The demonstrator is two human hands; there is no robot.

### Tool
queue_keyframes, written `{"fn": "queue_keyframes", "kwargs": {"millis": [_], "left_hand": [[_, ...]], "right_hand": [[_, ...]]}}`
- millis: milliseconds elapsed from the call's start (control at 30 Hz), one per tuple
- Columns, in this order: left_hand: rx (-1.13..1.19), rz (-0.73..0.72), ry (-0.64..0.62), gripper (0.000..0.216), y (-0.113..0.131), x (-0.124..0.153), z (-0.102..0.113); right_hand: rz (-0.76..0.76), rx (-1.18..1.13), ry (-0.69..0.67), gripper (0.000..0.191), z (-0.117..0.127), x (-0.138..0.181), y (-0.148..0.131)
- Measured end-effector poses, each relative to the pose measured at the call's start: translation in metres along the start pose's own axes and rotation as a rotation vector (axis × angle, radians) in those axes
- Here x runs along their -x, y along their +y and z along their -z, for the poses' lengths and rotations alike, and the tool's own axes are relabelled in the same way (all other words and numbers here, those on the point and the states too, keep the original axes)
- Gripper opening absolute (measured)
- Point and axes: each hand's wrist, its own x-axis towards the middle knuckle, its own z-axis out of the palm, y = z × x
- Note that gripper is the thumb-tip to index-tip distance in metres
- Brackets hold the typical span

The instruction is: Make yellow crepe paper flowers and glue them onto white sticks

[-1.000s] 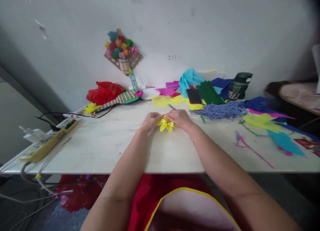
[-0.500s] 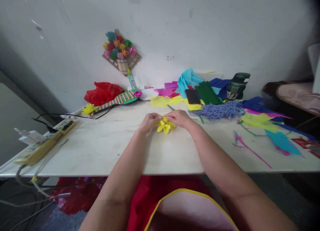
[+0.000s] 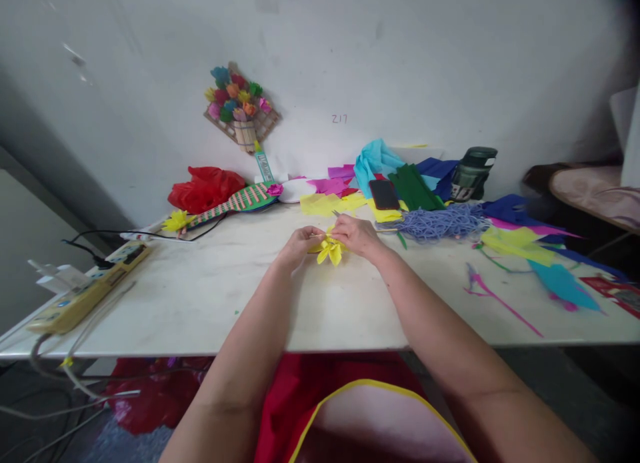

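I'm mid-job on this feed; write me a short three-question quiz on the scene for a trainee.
1. What colour is the flower between the left hand and right hand?
2. Which lies just in front of the green bottle: A) red bag, B) yarn, C) power strip?
3. True or false: the phone lies left of the green bottle.

Key: 1. Yellow; 2. B; 3. True.

White table point(image 3: 185, 303): power strip point(image 3: 95, 287) left, bluish yarn point(image 3: 435, 221), pink strip point(image 3: 506, 302) right
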Motion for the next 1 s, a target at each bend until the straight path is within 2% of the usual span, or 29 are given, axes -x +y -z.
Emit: {"fn": "queue_keyframes", "kwargs": {"millis": [533, 800, 1000], "left_hand": [[-0.049, 0.001, 0.014, 0.035, 0.0028, 0.0003, -0.0016], [-0.09, -0.041, 0.086, 0.033, 0.0025, -0.0003, -0.0023], [-0.174, -0.093, 0.129, 0.031, 0.001, -0.0014, 0.0001]], "right_hand": [[-0.042, -0.05, 0.059, 0.014, -0.0016, 0.0003, -0.002], [-0.015, -0.096, 0.037, 0.025, -0.0023, 0.0009, -0.0021], [-0.023, -0.068, -0.012, 0.026, 0.0002, 0.0004, -0.0008]]}}
